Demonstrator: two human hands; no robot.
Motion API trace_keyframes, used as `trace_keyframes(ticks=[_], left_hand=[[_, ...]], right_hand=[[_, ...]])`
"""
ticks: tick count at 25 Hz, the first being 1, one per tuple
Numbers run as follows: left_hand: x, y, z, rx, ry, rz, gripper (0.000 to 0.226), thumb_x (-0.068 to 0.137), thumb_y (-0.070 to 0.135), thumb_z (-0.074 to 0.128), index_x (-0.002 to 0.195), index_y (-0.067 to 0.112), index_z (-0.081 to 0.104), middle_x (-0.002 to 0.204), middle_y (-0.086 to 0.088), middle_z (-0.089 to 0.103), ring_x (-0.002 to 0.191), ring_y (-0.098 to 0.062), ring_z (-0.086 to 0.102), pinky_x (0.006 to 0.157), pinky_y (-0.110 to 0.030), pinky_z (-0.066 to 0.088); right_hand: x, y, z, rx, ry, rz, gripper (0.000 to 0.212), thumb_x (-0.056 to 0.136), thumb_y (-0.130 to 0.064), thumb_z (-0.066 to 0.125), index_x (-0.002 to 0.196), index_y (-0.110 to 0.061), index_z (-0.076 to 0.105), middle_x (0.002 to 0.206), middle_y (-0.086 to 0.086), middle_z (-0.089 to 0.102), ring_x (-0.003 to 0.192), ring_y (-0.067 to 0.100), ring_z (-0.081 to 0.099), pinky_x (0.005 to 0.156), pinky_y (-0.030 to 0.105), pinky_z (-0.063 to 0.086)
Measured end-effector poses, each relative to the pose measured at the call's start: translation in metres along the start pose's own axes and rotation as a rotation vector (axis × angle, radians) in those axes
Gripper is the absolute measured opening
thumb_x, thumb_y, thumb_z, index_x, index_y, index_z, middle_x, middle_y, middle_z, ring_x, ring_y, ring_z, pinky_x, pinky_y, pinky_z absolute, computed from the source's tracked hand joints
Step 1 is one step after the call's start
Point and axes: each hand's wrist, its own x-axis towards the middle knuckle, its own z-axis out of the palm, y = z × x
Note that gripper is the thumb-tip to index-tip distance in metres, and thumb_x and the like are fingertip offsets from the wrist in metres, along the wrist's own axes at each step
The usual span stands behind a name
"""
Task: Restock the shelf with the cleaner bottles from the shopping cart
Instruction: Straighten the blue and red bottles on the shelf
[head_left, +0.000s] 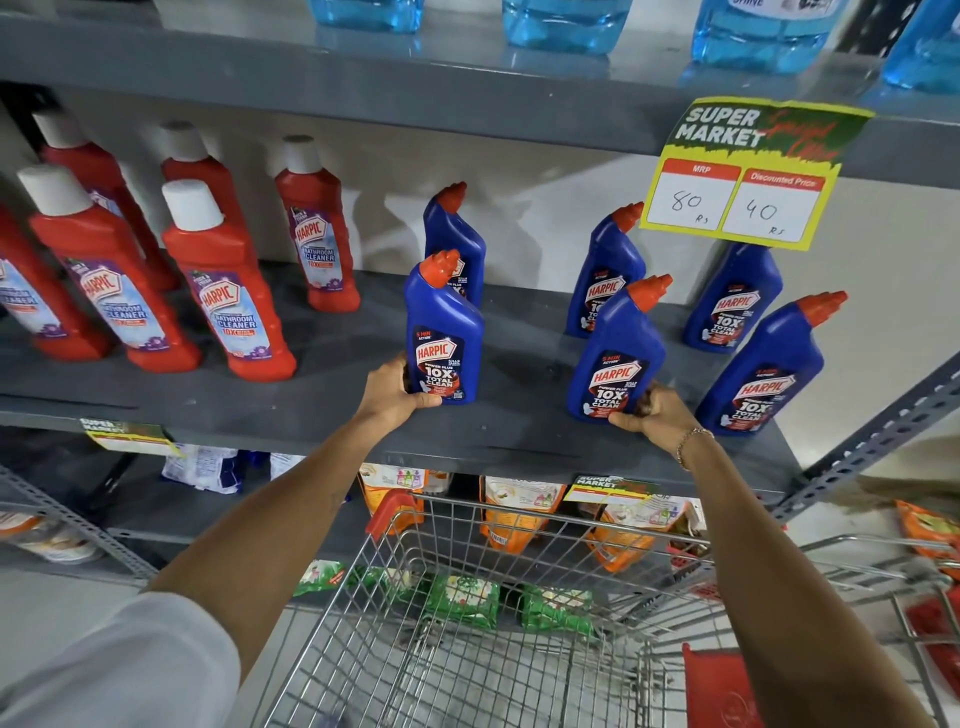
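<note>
Your left hand (397, 392) grips the base of a blue Harpic toilet cleaner bottle (443, 332); your right hand (652, 413) grips the base of a second blue bottle (615, 358). Both stand upright at the front of the grey shelf (311, 410), w/ more blue bottles behind & red ones to the left. The cart (467, 623) below shows no bottles. They're prob. rigid, smooth plastic, heavy-ish w/ liquid: hold low on the body, not the angled red cap.
</note>
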Motion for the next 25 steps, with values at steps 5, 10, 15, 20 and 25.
trace_keyframes(ticks=[5, 10, 15, 20, 25], left_hand=[[-0.001, 0.0, -0.002, -0.001, -0.014, 0.015, 0.057, 0.061, 0.013, 0.084, 0.111, 0.012, 0.057, 0.111, -0.009, 0.069, 0.095, -0.019, 0.064, 0.092, -0.036, 0.05], [0.0, -0.002, -0.003, -0.02, -0.034, 0.023, 0.057, 0.063, 0.01, 0.083, 0.113, 0.012, 0.056, 0.112, -0.009, 0.069, 0.097, -0.02, 0.064, 0.091, -0.034, 0.049], [0.0, -0.004, -0.002, -0.045, -0.036, 0.029, 0.057, 0.064, 0.009, 0.082, 0.114, 0.014, 0.055, 0.113, -0.009, 0.068, 0.097, -0.018, 0.063, 0.094, -0.035, 0.049], [-0.002, -0.006, 0.0, -0.035, -0.028, 0.034, 0.059, 0.067, 0.011, 0.08, 0.118, 0.015, 0.052, 0.116, -0.008, 0.067, 0.104, -0.021, 0.062, 0.095, -0.034, 0.046], [-0.003, -0.002, 0.0, -0.006, -0.061, 0.025, 0.059, 0.07, 0.013, 0.078, 0.121, 0.01, 0.049, 0.119, -0.011, 0.065, 0.108, -0.025, 0.06, 0.093, -0.033, 0.044]], right_hand=[[-0.001, -0.002, 0.0, 0.017, -0.009, 0.008, 0.044, 0.069, 0.001, 0.076, 0.102, -0.02, 0.055, 0.109, 0.002, 0.064, 0.103, 0.018, 0.058, 0.093, 0.033, 0.044], [0.0, -0.002, 0.0, 0.023, -0.017, 0.024, 0.044, 0.07, 0.003, 0.075, 0.104, -0.017, 0.056, 0.108, 0.002, 0.064, 0.103, 0.018, 0.058, 0.094, 0.033, 0.045], [0.002, -0.003, -0.001, 0.015, -0.023, 0.029, 0.042, 0.069, 0.002, 0.076, 0.097, -0.023, 0.057, 0.105, -0.001, 0.065, 0.103, 0.018, 0.059, 0.094, 0.034, 0.046], [0.001, -0.004, -0.002, 0.01, -0.023, 0.036, 0.042, 0.069, 0.004, 0.076, 0.092, -0.026, 0.057, 0.101, -0.004, 0.066, 0.108, 0.022, 0.059, 0.097, 0.038, 0.046], [-0.027, -0.005, 0.017, 0.13, 0.112, -0.006, 0.064, 0.073, 0.012, 0.068, 0.129, -0.006, 0.043, 0.125, 0.002, 0.053, 0.115, 0.016, 0.05, 0.101, 0.032, 0.04]])
